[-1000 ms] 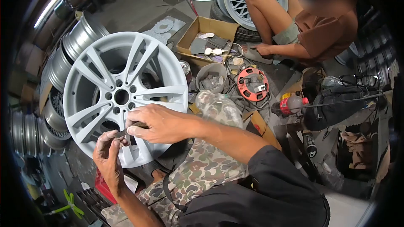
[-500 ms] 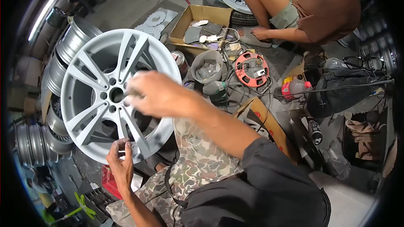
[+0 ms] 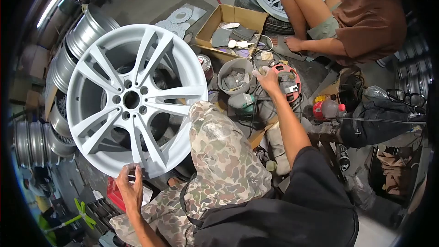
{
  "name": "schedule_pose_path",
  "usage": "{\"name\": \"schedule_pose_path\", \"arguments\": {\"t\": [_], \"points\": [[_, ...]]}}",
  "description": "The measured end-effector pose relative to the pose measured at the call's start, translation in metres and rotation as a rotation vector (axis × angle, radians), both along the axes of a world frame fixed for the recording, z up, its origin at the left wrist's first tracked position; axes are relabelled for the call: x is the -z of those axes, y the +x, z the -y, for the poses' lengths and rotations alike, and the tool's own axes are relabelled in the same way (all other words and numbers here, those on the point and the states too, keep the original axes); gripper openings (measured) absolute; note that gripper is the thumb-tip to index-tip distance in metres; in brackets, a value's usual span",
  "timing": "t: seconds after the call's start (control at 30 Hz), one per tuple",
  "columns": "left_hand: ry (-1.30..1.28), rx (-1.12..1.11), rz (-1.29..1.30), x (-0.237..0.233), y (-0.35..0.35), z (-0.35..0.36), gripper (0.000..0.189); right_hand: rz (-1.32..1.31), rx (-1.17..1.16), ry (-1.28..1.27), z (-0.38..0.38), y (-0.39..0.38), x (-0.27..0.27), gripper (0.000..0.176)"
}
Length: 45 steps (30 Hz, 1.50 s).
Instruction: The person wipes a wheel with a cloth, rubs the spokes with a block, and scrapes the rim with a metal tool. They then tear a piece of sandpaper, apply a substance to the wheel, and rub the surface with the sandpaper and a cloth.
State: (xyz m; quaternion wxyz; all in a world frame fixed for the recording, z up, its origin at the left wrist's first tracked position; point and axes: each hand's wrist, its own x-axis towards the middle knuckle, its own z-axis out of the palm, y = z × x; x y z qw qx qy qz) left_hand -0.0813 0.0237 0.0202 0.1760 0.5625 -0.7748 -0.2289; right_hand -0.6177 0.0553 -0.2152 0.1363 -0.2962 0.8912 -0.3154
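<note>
A pale grey alloy wheel [image 3: 171, 93] with paired spokes lies face up before me, at the left. My left hand [image 3: 130, 184] is at its near edge, fingers curled and thumb closed against the rim. Away from the wheel, my right hand [image 3: 267, 82] is stretched out beside the right edge of a grey bucket [image 3: 222, 85] that contains small scraps. Its fingers are bunched together, the tips grey with dust; whatever lies between them is too small to make out. Just behind that hand sits an orange-red cable reel [image 3: 297, 80].
A cardboard box [image 3: 208, 31] with pads and cables stands beyond the bucket. Another person [image 3: 361, 23] sits at the upper right by a mesh-spoked wheel. A soda bottle [image 3: 327, 109] stands at the right. Stacked silver wheels [image 3: 39, 144] line the left.
My right hand has left the wheel's centre and swung right to the bucket and reel. The left hand stays at the wheel's near edge. The view has shifted slightly.
</note>
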Motion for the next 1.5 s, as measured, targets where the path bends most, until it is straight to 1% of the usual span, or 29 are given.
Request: {"name": "schedule_pose_path", "arguments": {"t": [0.07, 0.1, 0.17, 0.2, 0.23, 0.27, 0.33, 0.4, 0.53, 0.57, 0.7, 0.73, 0.8, 0.87, 0.93, 1.0, 1.07, 1.1, 1.13, 1.17, 1.2, 1.23, 1.27, 1.3, 1.33, 1.4, 1.43, 1.47, 1.5], "points": [[0.029, 0.004, 0.01, 0.0, -0.005, 0.001, 0.012, 0.665, 0.057, -0.291, 0.004, 0.0, 0.008, 0.033], [0.033, 0.007, 0.009, 0.0, -0.006, 0.002, 0.012, 0.668, 0.056, -0.289, 0.005, 0.003, 0.004, 0.033], [0.039, 0.007, 0.012, 0.002, -0.007, 0.004, 0.011, 1.018, 0.079, -0.557, 0.004, 0.009, -0.004, 0.026], [0.046, -0.067, -0.069, 0.004, -0.006, 0.006, 0.012, 1.021, 0.078, -0.553, 0.003, 0.01, -0.004, 0.026], [0.053, -0.142, -0.153, 0.006, -0.007, 0.009, 0.012, 1.096, 0.109, -0.616, 0.002, 0.01, -0.005, 0.026], [0.03, -0.142, -0.215, 0.006, -0.008, 0.013, 0.011, 1.169, 0.139, -0.678, 0.001, 0.01, -0.007, 0.026], [0.061, -0.178, -0.519, -0.027, -0.048, 0.01, 0.016, 1.187, 0.153, -0.671, -0.003, 0.009, -0.006, 0.027], [-0.024, 0.022, -0.779, -0.057, -0.077, 0.005, 0.027, 1.326, 0.197, -0.772, -0.007, 0.012, -0.007, 0.029], [-0.244, 0.278, -1.069, -0.13, -0.153, -0.028, 0.029, 1.36, 0.173, -0.768, -0.015, 0.015, 0.01, 0.029], [-0.252, 0.272, -1.064, -0.143, -0.16, -0.038, 0.029, 1.358, 0.188, -0.754, -0.016, 0.02, 0.008, 0.028], [-0.395, 0.062, -0.762, -0.175, -0.175, -0.063, 0.041, 1.415, 0.19, -0.754, -0.024, 0.033, 0.013, 0.027], [-0.412, 0.165, -0.789, -0.175, -0.17, -0.058, 0.039, 1.418, 0.177, -0.767, -0.025, 0.035, 0.013, 0.027], [-0.444, 0.574, -0.84, -0.173, -0.152, -0.033, 0.035, 1.358, 0.242, -0.731, -0.031, 0.041, 0.017, 0.03], [-0.365, 1.044, -0.781, -0.185, -0.136, 0.009, 0.031, 1.378, 0.244, -0.735, -0.031, 0.037, 0.024, 0.03], [-0.303, 1.244, -0.724, -0.199, -0.131, 0.021, 0.028, 1.238, 0.299, -0.637, -0.029, 0.033, 0.025, 0.03], [-0.313, 1.255, -0.705, -0.2, -0.128, 0.014, 0.027, 1.201, 0.274, -0.613, -0.024, 0.022, 0.028, 0.028], [-0.337, 1.224, -0.723, -0.195, -0.132, -0.002, 0.026, 0.858, 0.176, -0.387, -0.017, 0.011, 0.029, 0.031], [-0.48, 1.062, -0.704, -0.189, -0.135, -0.017, 0.029, 0.732, 0.19, -0.294, -0.012, 0.013, 0.014, 0.037], [-0.618, 0.899, -0.682, -0.183, -0.138, -0.024, 0.032, 0.73, 0.196, -0.297, -0.006, 0.009, 0.021, 0.037], [-0.483, 1.056, -0.84, -0.176, -0.137, -0.001, 0.036, 0.494, 0.168, -0.237, 0.003, 0.005, 0.031, 0.041], [-0.48, 1.061, -0.84, -0.168, -0.141, -0.004, 0.036, 0.261, 0.136, -0.172, 0.01, 0.001, 0.041, 0.044], [-0.519, 0.98, -0.97, -0.163, -0.153, -0.011, 0.036, 0.099, 0.149, 0.011, 0.016, 0.002, 0.035, 0.051], [-0.555, 0.887, -1.096, -0.159, -0.159, -0.015, 0.037, 0.101, 0.143, 0.017, 0.02, 0.004, 0.03, 0.051], [-0.542, 1.097, -1.048, -0.162, -0.154, 0.013, 0.034, 0.049, 0.117, 0.095, 0.022, 0.006, 0.026, 0.051], [-0.543, 1.088, -1.046, -0.175, -0.145, 0.027, 0.034, -0.004, 0.091, 0.17, 0.026, 0.008, 0.022, 0.051], [-0.249, 1.496, -0.522, -0.213, -0.14, 0.043, 0.027, -0.018, 0.1, 0.195, 0.027, 0.005, 0.024, 0.049], [-0.173, 1.529, -0.702, -0.2, -0.149, 0.052, 0.019, -0.034, 0.119, 0.215, 0.026, 0.0, 0.024, 0.046], [-0.175, 1.536, -0.703, -0.183, -0.156, 0.026, 0.019, -0.035, 0.125, 0.213, 0.025, -0.007, 0.024, 0.046], [-0.334, 0.813, -0.803, -0.165, -0.165, -0.019, 0.026, -0.099, 0.129, 0.217, 0.024, -0.018, 0.023, 0.043]]}}
